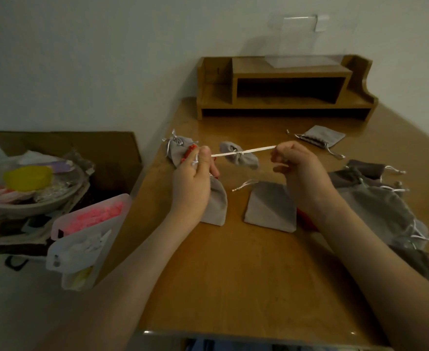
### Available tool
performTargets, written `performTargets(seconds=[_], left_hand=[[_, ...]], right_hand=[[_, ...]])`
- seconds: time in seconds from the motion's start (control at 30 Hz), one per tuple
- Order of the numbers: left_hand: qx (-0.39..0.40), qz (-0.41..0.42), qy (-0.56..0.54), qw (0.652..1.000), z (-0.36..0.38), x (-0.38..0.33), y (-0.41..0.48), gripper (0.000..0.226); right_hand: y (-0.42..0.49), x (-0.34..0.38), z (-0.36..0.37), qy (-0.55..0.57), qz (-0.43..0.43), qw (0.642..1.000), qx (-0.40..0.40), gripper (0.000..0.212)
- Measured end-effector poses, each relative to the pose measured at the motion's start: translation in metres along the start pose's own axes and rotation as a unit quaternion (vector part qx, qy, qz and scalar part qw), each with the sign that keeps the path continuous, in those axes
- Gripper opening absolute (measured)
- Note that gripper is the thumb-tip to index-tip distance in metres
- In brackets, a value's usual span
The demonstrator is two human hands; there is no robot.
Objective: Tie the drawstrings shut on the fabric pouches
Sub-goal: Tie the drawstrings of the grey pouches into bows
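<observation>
A small grey pouch (241, 158) hangs in the air on its white drawstring (254, 149), which is stretched taut between my hands. My left hand (195, 173) pinches the left end, my right hand (297, 165) pinches the right end. Something red (189, 152) shows behind my left fingers. A flat grey pouch (271, 206) lies on the table below, another grey pouch (217, 203) partly under my left wrist, and a tied pouch (176, 146) behind my left hand.
A grey pouch (321, 135) lies at the back right; a heap of grey pouches (375, 198) fills the right edge. A wooden desk shelf (284, 87) stands at the back. Left of the table (233, 274) are plastic boxes (86, 231) and a bowl (28, 188) of clutter.
</observation>
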State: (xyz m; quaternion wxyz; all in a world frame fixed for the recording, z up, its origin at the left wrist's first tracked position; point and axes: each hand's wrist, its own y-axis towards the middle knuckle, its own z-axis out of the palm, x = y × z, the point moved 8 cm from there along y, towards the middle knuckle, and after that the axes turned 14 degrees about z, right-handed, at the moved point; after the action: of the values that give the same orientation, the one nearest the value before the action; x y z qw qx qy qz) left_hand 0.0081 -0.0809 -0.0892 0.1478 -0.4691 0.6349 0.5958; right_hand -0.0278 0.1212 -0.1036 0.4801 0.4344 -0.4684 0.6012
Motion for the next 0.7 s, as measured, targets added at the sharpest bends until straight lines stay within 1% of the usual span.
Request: performTargets(seconds=[0.03,0.1,0.2,0.27,0.33,0.37,0.43,0.5,0.6,0.7], left_hand=[[0.003,-0.008,-0.032,0.999,0.002,0.001,0.0,0.046],[0.007,-0.041,-0.108,0.993,0.006,0.003,-0.002,0.046],[0.021,-0.08,-0.202,0.976,0.013,0.002,-0.003,0.044],[0.029,-0.068,-0.235,0.969,0.013,-0.003,-0.003,0.043],[0.04,-0.035,-0.236,0.97,0.013,-0.009,-0.003,0.041],[0.051,-0.014,-0.227,0.973,0.013,-0.013,-0.003,0.04],[0.081,0.018,-0.22,0.972,0.017,-0.021,-0.003,0.032],[0.11,0.024,-0.212,0.971,0.022,-0.024,-0.005,0.031],[0.12,0.009,-0.177,0.977,0.025,-0.022,-0.009,0.038],[0.112,0.037,-0.143,0.983,0.023,-0.024,-0.009,0.035]], right_hand=[[-0.001,0.005,0.001,0.004,-0.029,1.0,0.01,0.016],[-0.004,0.013,0.007,0.047,-0.063,0.995,0.065,0.015],[-0.014,0.016,0.023,0.126,-0.048,0.977,0.167,0.02],[-0.018,0.015,0.03,0.147,-0.021,0.969,0.197,0.025],[-0.021,0.015,0.034,0.133,-0.005,0.971,0.199,0.031],[-0.022,0.015,0.035,0.115,-0.002,0.975,0.192,0.029],[-0.021,0.012,0.037,0.074,0.008,0.982,0.175,0.016],[-0.019,0.006,0.038,0.041,0.021,0.983,0.175,0.007],[-0.02,0.002,0.045,0.003,0.028,0.978,0.206,0.012],[-0.024,0.0,0.055,-0.047,0.023,0.969,0.243,0.014]])
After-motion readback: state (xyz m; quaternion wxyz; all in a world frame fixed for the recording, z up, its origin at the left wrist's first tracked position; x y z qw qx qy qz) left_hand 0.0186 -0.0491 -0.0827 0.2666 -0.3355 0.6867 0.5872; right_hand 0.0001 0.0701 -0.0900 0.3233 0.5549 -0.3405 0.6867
